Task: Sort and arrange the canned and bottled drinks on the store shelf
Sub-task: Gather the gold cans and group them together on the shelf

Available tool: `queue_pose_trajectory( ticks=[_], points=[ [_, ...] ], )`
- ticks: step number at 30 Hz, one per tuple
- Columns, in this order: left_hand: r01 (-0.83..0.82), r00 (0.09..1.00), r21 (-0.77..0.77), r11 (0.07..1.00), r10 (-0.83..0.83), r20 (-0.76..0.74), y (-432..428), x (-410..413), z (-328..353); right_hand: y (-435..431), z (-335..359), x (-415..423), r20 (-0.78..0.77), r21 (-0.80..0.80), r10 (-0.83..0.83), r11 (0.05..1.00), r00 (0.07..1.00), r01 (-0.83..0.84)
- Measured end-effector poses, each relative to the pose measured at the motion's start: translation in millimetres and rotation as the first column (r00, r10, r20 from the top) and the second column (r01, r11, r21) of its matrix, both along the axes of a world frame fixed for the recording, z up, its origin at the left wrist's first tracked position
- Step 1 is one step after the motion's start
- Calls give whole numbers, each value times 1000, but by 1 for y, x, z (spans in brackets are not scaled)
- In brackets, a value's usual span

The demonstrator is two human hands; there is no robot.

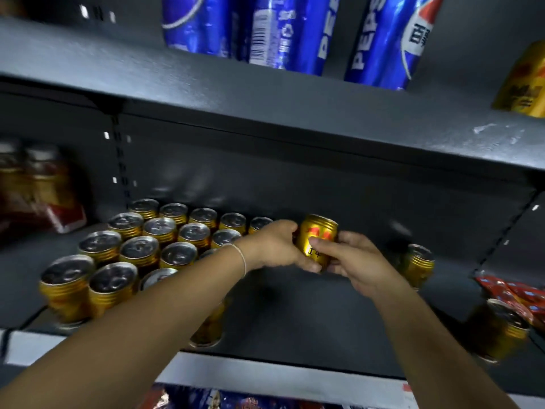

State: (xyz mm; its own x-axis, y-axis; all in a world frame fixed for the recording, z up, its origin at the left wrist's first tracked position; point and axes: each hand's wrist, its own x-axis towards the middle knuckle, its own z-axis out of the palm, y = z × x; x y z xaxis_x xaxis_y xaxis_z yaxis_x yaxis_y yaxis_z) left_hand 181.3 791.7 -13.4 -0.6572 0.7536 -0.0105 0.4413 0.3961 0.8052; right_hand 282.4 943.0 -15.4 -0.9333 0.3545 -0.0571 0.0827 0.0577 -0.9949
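A gold can with red print (317, 237) is held above the dark middle shelf (295, 314), tilted slightly. My left hand (274, 246) grips its left side and my right hand (351, 261) pinches its lower right, so both hands hold it. To the left, several gold cans (132, 249) stand in tight rows, silver tops up. Two more gold cans stand apart at the right, one (418, 264) behind my right hand and another (501, 332) near the shelf's front.
Blue Pepsi cans (277, 31) and a gold can (525, 81) stand on the upper shelf (206, 93). Red-labelled bottles (35, 187) stand at far left, a red packet (516, 293) at far right. Packaged goods show below the shelf's front edge (265, 376).
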Motion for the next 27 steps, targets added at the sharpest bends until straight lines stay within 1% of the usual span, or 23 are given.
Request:
queue_pose_trajectory(
  ticks=[2,3,5,7,8,10,13,19,21,24,27],
  points=[
    [30,989,-140,990,-50,-142,-21,-16,5,-17,-13,-10,-40,-36,-2,999,999,0],
    [5,974,-175,985,-44,-221,-32,-24,7,-26,-21,-15,-53,-24,-4,1000,999,3],
    [-101,934,-158,982,39,-354,-53,-39,7,-43,-39,-26,-69,8,-18,1000,997,18],
    [-181,895,-115,977,115,-432,-71,-50,5,-58,-58,-37,-88,34,-47,998,995,50],
    [-194,881,-114,974,122,-456,-78,-54,2,-64,-68,-42,-97,54,-59,996,993,65],
    [-179,874,-139,974,93,-478,-88,-58,-5,-74,-84,-51,-109,104,-74,991,991,85],
    [-135,882,-174,975,38,-470,-94,-58,-20,-83,-103,-58,-105,176,-89,979,990,107],
    [-47,865,-189,981,-54,-499,-100,-58,-32,-87,-122,-60,-144,248,-105,959,984,139],
    [-28,859,-193,981,-76,-507,-101,-57,-35,-87,-123,-61,-171,288,-111,945,979,157],
    [-23,834,-254,967,-122,-539,-98,-58,-40,-86,-124,-62,-190,365,-89,918,978,155],
    [-34,824,-276,961,-129,-552,-97,-58,-43,-85,-125,-62,-167,447,-121,875,978,185]
  ],
)
